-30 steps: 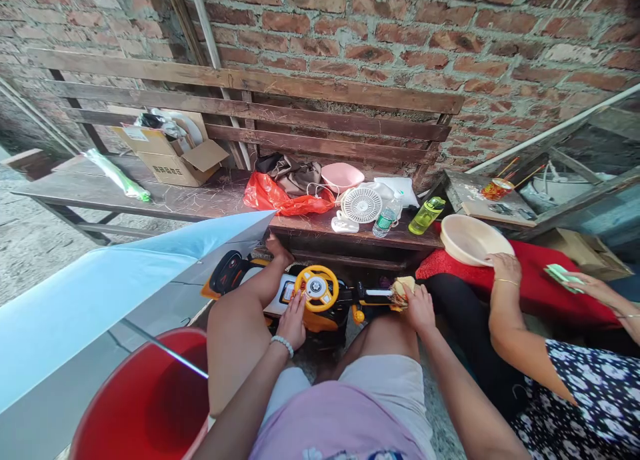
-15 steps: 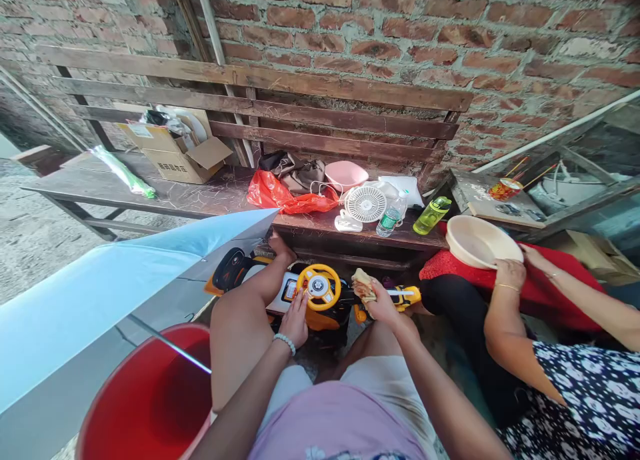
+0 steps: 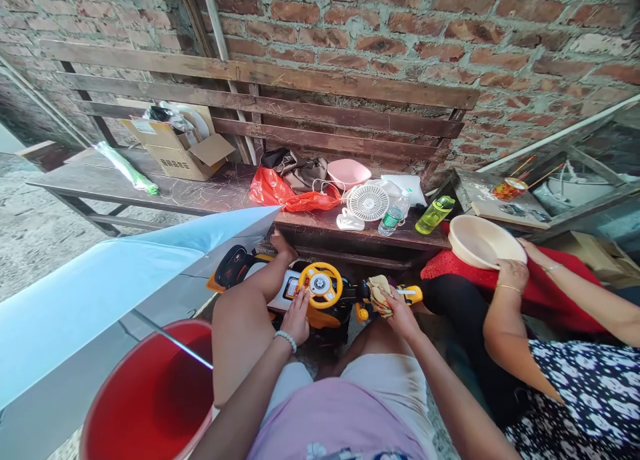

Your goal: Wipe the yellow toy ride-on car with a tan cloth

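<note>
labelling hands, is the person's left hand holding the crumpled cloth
No, the right hand holds the crumpled cloth, while the left hand touches the yellow steering wheel.

The steering wheel [image 3: 321, 285] is smooth yellow plastic with a light sheen, set on the ride-on toy car [image 3: 255, 279], itself hard, smooth plastic. The crumpled rag [image 3: 379, 292] looks soft and matt. Dull, streaked dark wood makes the tabletop [image 3: 195, 199]; the cardboard box [image 3: 173, 162] is matt, the red bag [image 3: 265, 188] thin, shiny plastic. Smooth plastic forms the fan [image 3: 367, 202] and cream basin [image 3: 463, 245]. The umbrella canopy [image 3: 115, 273] is smooth fabric, its shaft [image 3: 173, 339] glossy metal; the brick wall [image 3: 380, 45] is rough.
</note>
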The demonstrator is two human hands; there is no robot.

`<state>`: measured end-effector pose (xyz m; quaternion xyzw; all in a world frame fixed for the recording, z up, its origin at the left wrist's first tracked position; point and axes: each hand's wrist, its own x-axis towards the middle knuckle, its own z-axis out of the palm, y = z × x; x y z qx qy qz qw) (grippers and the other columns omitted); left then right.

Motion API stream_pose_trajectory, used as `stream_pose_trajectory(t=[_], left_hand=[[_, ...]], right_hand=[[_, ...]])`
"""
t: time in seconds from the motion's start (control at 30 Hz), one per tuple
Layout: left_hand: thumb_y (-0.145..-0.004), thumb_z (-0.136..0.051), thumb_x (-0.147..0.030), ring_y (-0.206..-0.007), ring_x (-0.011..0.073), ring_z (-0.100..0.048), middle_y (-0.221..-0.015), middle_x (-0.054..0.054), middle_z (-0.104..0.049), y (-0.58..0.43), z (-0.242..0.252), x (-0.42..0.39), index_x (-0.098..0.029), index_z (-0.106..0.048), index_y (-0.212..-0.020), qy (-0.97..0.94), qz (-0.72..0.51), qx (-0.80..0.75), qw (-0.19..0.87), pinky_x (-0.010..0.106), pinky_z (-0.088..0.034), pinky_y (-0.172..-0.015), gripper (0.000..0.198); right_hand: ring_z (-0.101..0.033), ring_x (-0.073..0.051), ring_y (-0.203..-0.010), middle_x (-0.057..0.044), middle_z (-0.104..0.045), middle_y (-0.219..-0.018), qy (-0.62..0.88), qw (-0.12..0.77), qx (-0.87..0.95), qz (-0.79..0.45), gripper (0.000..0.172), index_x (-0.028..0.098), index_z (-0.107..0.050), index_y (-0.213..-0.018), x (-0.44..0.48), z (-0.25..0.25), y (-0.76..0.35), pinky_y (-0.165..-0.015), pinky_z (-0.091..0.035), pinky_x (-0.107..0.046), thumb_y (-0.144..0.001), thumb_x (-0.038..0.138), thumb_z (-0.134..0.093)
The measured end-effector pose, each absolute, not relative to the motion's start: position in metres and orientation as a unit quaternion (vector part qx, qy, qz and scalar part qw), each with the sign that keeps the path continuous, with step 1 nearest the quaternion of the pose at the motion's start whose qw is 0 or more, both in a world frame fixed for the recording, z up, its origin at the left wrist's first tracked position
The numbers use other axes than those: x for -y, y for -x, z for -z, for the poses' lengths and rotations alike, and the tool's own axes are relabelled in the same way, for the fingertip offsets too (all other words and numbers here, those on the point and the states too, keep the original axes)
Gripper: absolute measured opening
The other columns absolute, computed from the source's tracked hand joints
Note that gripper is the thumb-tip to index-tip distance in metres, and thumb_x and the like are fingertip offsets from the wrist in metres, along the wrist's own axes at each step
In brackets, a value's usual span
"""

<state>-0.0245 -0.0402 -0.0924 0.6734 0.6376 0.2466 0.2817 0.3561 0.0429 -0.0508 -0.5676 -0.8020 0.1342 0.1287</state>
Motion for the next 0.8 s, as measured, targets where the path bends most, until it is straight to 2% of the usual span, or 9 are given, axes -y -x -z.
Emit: stream_pose_trajectory(t=[0.13, 0.27, 0.33, 0.43, 0.53, 0.6, 0.7, 0.8], left_hand=[[-0.078, -0.055, -0.003, -0.169, 0.0346, -0.023, -0.182, 0.017, -0.026, 0.023, 0.086, 0.039, -0.014, -0.030, -0.173, -0.673, -0.227, -0.644, 0.285, 0.060, -0.030, -0.136, 0.099], [-0.078, -0.053, -0.002, -0.169, 0.0359, -0.023, -0.182, 0.020, -0.023, 0.021, 0.080, 0.039, -0.008, -0.035, -0.170, -0.670, -0.200, -0.655, 0.287, 0.059, -0.032, -0.135, 0.094], [-0.077, -0.053, -0.002, -0.169, 0.0361, -0.023, -0.183, 0.020, -0.021, 0.021, 0.078, 0.039, -0.008, -0.035, -0.171, -0.668, -0.202, -0.655, 0.289, 0.060, -0.031, -0.135, 0.095], [-0.076, -0.055, -0.003, -0.169, 0.0362, -0.024, -0.183, 0.019, -0.021, 0.021, 0.079, 0.039, -0.010, -0.033, -0.172, -0.666, -0.215, -0.654, 0.288, 0.060, -0.031, -0.135, 0.098], [-0.075, -0.056, -0.003, -0.169, 0.0359, -0.026, -0.183, 0.018, -0.024, 0.021, 0.081, 0.039, -0.014, -0.033, -0.172, -0.667, -0.225, -0.651, 0.285, 0.060, -0.031, -0.135, 0.101], [-0.074, -0.056, -0.003, -0.169, 0.0358, -0.025, -0.182, 0.017, -0.025, 0.021, 0.083, 0.039, -0.014, -0.034, -0.172, -0.666, -0.223, -0.652, 0.286, 0.060, -0.030, -0.135, 0.101], [-0.075, -0.056, -0.003, -0.170, 0.0355, -0.021, -0.183, 0.017, -0.023, 0.021, 0.084, 0.039, -0.013, -0.034, -0.172, -0.664, -0.217, -0.652, 0.294, 0.061, -0.029, -0.136, 0.100], [-0.075, -0.056, -0.004, -0.170, 0.0354, -0.019, -0.183, 0.016, -0.022, 0.023, 0.085, 0.039, -0.014, -0.030, -0.174, -0.666, -0.221, -0.647, 0.299, 0.062, -0.028, -0.136, 0.102]], right_hand=[[-0.048, -0.032, -0.153, -0.014, -0.058, -0.159, 0.628, 0.098, 0.767, -0.091, 0.075, 0.020, -0.068, -0.145, -0.050, 0.051, -0.375, -0.128, -0.040, -0.049, -0.072, 0.008, -0.057], [-0.061, -0.034, -0.138, -0.018, -0.067, -0.145, 0.679, 0.112, 0.719, -0.095, 0.065, 0.017, -0.072, -0.138, -0.065, 0.035, -0.374, -0.119, -0.050, -0.048, -0.075, 0.010, -0.055], [-0.062, -0.034, -0.136, -0.019, -0.067, -0.144, 0.665, 0.137, 0.729, -0.093, 0.062, 0.017, -0.073, -0.136, -0.071, 0.020, -0.363, -0.116, -0.052, -0.048, -0.078, 0.011, -0.054], [-0.046, -0.036, -0.153, -0.019, -0.058, -0.158, 0.576, 0.168, 0.799, -0.044, 0.064, 0.016, -0.069, -0.144, -0.072, -0.006, -0.327, -0.126, -0.040, -0.052, -0.081, 0.011, -0.056], [-0.035, -0.035, -0.161, -0.016, -0.055, -0.164, 0.487, 0.109, 0.866, -0.031, 0.061, 0.018, -0.070, -0.145, -0.066, -0.017, -0.279, -0.132, -0.027, -0.056, -0.085, 0.012, -0.058], [-0.041, -0.038, -0.157, -0.019, -0.064, -0.154, 0.456, 0.026, 0.888, -0.045, 0.047, 0.018, -0.080, -0.128, -0.060, -0.013, -0.249, -0.132, -0.023, -0.061, -0.086, 0.011, -0.060], [-0.054, -0.046, -0.143, -0.024, -0.078, -0.126, 0.455, -0.062, 0.886, -0.067, 0.026, 0.019, -0.087, -0.101, -0.054, 0.007, -0.216, -0.127, -0.021, -0.070, -0.084, 0.014, -0.067], [-0.065, -0.048, -0.126, -0.026, -0.082, -0.108, 0.476, -0.077, 0.872, -0.084, 0.022, 0.017, -0.087, -0.097, -0.049, 0.027, -0.195, -0.124, -0.019, -0.077, -0.083, 0.017, -0.069]])
